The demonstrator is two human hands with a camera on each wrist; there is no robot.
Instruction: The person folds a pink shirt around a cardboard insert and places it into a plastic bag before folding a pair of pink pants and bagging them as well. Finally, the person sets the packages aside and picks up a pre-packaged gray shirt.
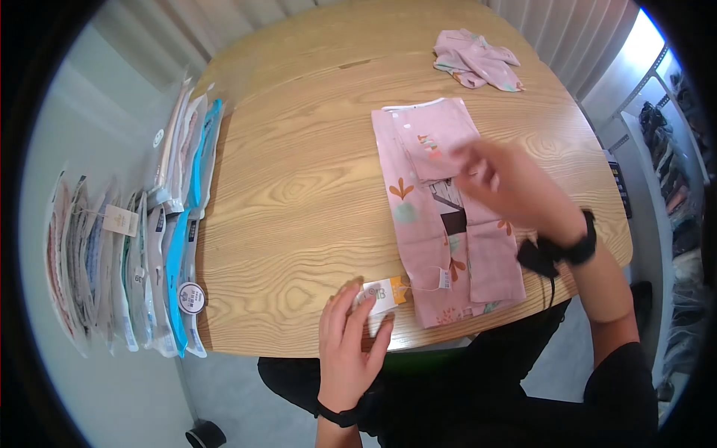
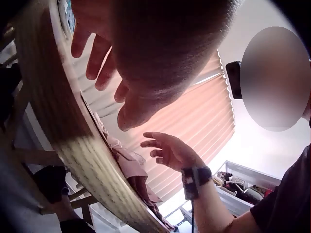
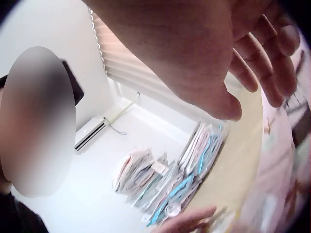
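A folded pink printed garment [image 1: 407,231] lies flat on the wooden table in front of the person, its white-edged end pointing away. From its near end a thin string runs to a white and yellow hang tag [image 1: 382,297]. The left hand [image 1: 349,347] rests at the table's front edge, its fingertips at the tag and its fingers spread and relaxed. Above the garment's right side hovers the right hand [image 1: 519,183], fingers loosely bent with nothing between them; the right wrist view shows these fingers [image 3: 250,63] apart from the cloth.
Another pink cloth [image 1: 478,61] lies crumpled at the table's far right. Along the left side stand several bagged garments [image 1: 160,246] in a row. A shelf [image 1: 650,179] with packed items stands to the right, and pleated curtains [image 1: 261,19] hang behind the table.
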